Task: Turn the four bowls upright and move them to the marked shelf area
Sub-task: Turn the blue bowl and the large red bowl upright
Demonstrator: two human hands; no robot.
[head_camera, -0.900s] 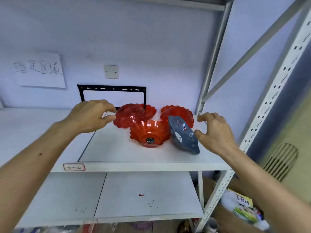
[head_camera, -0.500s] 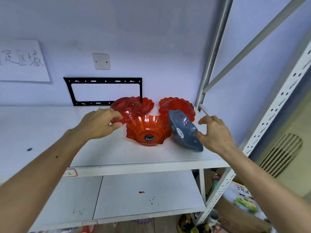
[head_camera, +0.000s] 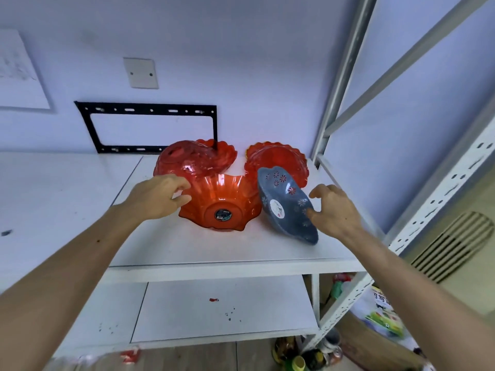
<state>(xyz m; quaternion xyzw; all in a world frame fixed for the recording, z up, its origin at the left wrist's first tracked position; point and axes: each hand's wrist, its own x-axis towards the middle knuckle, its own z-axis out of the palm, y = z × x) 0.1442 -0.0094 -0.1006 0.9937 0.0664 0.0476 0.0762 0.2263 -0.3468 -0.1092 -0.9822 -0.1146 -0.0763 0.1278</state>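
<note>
Four bowls sit upside down or tipped on the white shelf [head_camera: 214, 250]. An orange fluted bowl [head_camera: 222, 202] lies in front with its base and sticker facing me. A red bowl [head_camera: 192, 159] sits behind it at the left, another red bowl [head_camera: 278, 159] at the back right. A blue flowered bowl [head_camera: 286, 207] leans on its side at the right. My left hand [head_camera: 158, 196] touches the orange bowl's left rim, fingers spread. My right hand [head_camera: 334, 210] rests its fingertips against the blue bowl's right side, holding nothing.
A white paper sign [head_camera: 18, 76] hangs on the wall at far left above the left shelf area. A black metal bracket [head_camera: 150, 129] and a wall plate [head_camera: 140, 73] are behind the bowls. Shelf uprights [head_camera: 340, 76] stand at the right. A lower shelf [head_camera: 214, 311] and floor clutter lie below.
Both hands have moved in toward the bowls: the left from the red back bowl to the orange bowl's rim, the right closer against the blue bowl. The view has shifted rightward.
</note>
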